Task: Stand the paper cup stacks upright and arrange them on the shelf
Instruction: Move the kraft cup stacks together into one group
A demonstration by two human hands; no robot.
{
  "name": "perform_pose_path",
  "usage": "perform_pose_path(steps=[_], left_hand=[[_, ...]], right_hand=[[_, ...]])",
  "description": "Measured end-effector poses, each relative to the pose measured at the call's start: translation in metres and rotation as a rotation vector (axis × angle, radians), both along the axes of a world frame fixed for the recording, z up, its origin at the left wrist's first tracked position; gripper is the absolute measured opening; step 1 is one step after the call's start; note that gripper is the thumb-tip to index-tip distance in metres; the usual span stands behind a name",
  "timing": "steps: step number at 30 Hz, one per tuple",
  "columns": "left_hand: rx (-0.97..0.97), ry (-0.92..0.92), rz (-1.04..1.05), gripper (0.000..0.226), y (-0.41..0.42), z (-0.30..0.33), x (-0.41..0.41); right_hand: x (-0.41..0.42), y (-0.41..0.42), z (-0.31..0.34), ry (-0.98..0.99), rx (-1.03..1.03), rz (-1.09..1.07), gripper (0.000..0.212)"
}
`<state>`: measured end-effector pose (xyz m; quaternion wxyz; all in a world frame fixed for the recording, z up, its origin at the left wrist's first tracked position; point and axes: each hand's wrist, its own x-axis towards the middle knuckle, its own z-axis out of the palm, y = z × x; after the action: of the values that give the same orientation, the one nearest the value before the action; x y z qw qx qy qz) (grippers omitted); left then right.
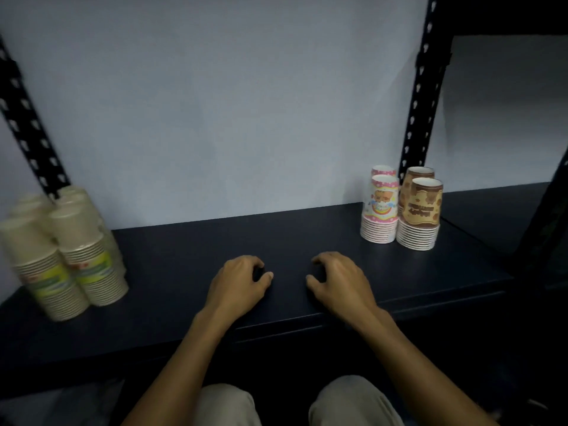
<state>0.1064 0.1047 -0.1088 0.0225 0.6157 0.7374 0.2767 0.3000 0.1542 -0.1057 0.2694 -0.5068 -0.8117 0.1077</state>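
Observation:
Several cream paper cup stacks [61, 250] with green-yellow labels stand upside down at the left end of the dark shelf [292, 235]. At the right end stand two pink cartoon stacks [380, 210] and two brown stacks [420, 213], also rim down. My left hand [239, 284] and my right hand [338, 281] rest on the shelf near its front edge, side by side, fingers loosely curled and holding nothing.
Black perforated uprights [424, 87] frame the shelf at the back left and back right. A pale wall [230, 103] closes the back. My knees [350, 401] show below the shelf's front edge.

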Motion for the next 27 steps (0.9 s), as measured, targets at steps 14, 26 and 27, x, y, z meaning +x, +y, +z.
perform_pose_path(steps=[14,26,27], left_hand=[[0.262,-0.142,0.532,0.013,-0.135,0.004,-0.127],[0.427,-0.567,0.662,0.057,-0.158,0.008,-0.187],[0.419,-0.600,0.618,0.059,-0.157,0.009,-0.189]], right_hand=[[-0.205,-0.051,0.010,0.027,-0.201,0.546,0.053],[-0.273,-0.066,0.013,0.396,-0.414,0.680,0.062],[-0.275,-0.065,0.012,0.404,-0.416,0.683,0.061]])
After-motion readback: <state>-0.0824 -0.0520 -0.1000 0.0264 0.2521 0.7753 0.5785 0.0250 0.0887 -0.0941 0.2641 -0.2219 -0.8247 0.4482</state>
